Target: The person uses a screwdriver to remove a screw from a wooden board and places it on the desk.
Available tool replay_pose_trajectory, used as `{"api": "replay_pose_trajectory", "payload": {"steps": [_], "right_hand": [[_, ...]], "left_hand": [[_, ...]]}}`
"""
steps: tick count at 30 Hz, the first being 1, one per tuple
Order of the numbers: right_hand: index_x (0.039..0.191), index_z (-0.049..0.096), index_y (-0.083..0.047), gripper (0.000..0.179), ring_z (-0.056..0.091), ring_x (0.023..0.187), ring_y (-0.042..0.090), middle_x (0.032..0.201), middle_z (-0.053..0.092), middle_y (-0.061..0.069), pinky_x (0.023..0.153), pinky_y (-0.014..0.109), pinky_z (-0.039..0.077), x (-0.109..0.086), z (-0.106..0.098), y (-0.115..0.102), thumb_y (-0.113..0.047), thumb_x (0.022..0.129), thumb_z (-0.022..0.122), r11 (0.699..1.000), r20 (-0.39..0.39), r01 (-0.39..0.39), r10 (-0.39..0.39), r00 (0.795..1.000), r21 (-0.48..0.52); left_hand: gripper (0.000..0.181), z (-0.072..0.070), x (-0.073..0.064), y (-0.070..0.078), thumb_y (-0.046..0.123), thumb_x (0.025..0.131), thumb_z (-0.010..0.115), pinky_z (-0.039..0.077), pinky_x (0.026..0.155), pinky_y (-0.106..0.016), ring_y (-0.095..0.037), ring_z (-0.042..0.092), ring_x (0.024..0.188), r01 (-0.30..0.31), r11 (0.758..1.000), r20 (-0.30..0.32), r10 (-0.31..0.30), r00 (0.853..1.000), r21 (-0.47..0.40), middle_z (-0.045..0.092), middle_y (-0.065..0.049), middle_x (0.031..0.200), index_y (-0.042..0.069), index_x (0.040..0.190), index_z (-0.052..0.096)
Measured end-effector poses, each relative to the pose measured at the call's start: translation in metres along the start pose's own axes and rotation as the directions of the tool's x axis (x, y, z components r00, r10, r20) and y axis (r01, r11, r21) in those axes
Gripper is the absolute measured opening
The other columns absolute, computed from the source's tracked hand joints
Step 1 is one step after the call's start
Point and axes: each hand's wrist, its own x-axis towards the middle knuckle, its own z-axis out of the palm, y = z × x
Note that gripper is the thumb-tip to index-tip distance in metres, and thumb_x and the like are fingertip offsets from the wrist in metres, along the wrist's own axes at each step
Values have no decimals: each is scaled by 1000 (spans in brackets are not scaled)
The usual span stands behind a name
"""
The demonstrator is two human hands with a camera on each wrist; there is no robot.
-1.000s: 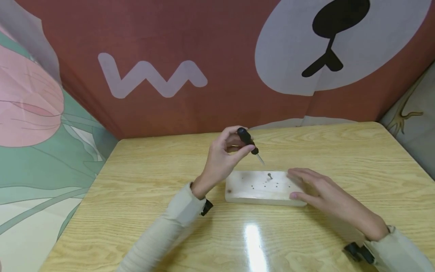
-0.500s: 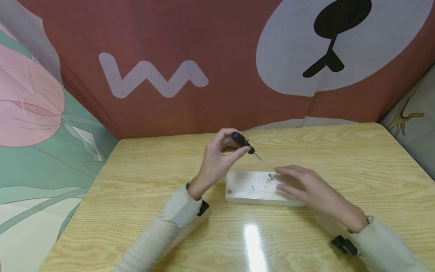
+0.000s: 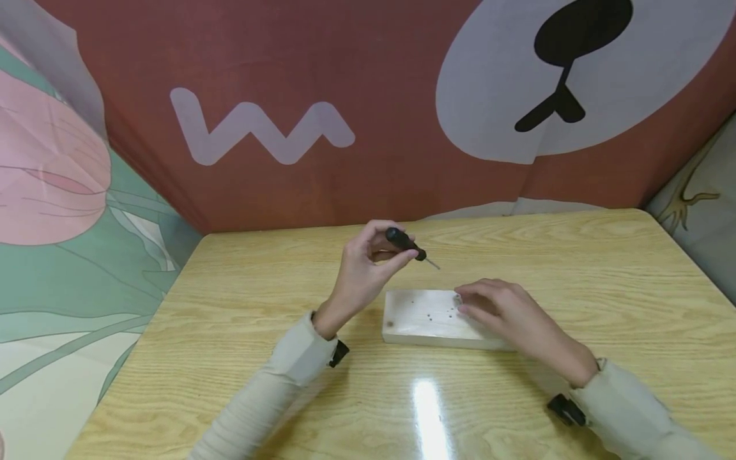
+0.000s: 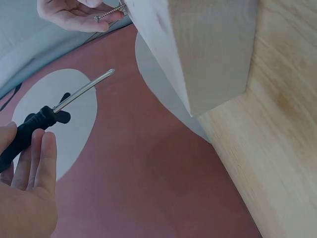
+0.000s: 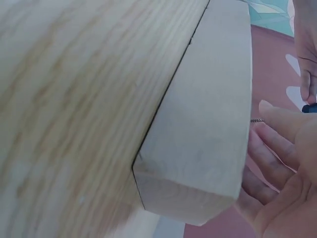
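Observation:
My left hand (image 3: 356,275) holds a black-handled screwdriver (image 3: 405,243) between thumb and fingers, its thin metal shaft pointing down to the right above the table. A cross-shaped tip seems to show on the screwdriver (image 4: 81,92) in the left wrist view. Below lies a pale wooden block (image 3: 411,327) with several small holes in its top. A screw (image 4: 110,13) stands in the block, its thread largely exposed. Around this screw (image 5: 256,120) the thumb and fingers of my right hand (image 3: 512,313) are spread, with a gap showing between them. That hand covers the block's right end.
The wood-grain table (image 3: 276,287) reaches back to a red-brown printed cloth (image 3: 391,179) behind it. Patterned cloths also hang at left and right. A dark wrist-worn device (image 3: 566,409) sits under the right sleeve.
My right hand has left the block's right end and moved left to the screw. My left hand has shifted slightly left with the screwdriver, which tilts more toward level.

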Motion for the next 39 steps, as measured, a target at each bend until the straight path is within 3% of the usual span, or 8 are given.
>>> {"api": "replay_pose_trajectory", "payload": {"steps": [6, 16, 31, 39], "right_hand": [[110, 74, -6, 21, 71, 98, 25, 106, 76, 6, 87, 46, 59, 2, 3, 0, -13, 90, 73, 999, -19, -36, 36, 999, -17], [102, 76, -9, 14, 72, 89, 19, 99, 76, 4, 81, 41, 61, 4, 5, 1, -12, 89, 74, 998, -32, -61, 60, 998, -18], [102, 76, -8, 12, 73, 89, 18, 99, 77, 4, 76, 37, 61, 3, 4, 3, -11, 92, 70, 999, -58, -38, 36, 998, -33], [101, 75, -5, 11, 74, 84, 20, 97, 77, 7, 75, 35, 63, 4, -4, 2, -6, 91, 71, 1000, -102, -8, 7, 995, -7]], "left_hand": [[33, -2, -1, -2, -3, 85, 74, 63, 76, -30, -33, 73, 88, -1, 1000, 3, 1, 1000, 1, 71, -26, 106, -2, 114, 58], [34, -4, -2, -1, -5, 84, 74, 63, 76, -30, -32, 73, 90, 35, 999, 1, -35, 999, -5, 71, -24, 107, -3, 114, 58], [30, -9, -6, -5, -5, 85, 74, 62, 82, -31, -35, 73, 94, 61, 998, -15, -62, 998, -26, 63, -21, 105, -3, 111, 58], [30, -13, -8, -7, -8, 85, 72, 62, 82, -31, -38, 72, 97, 96, 994, -23, -97, 995, -45, 62, -25, 107, -7, 111, 58]]}}
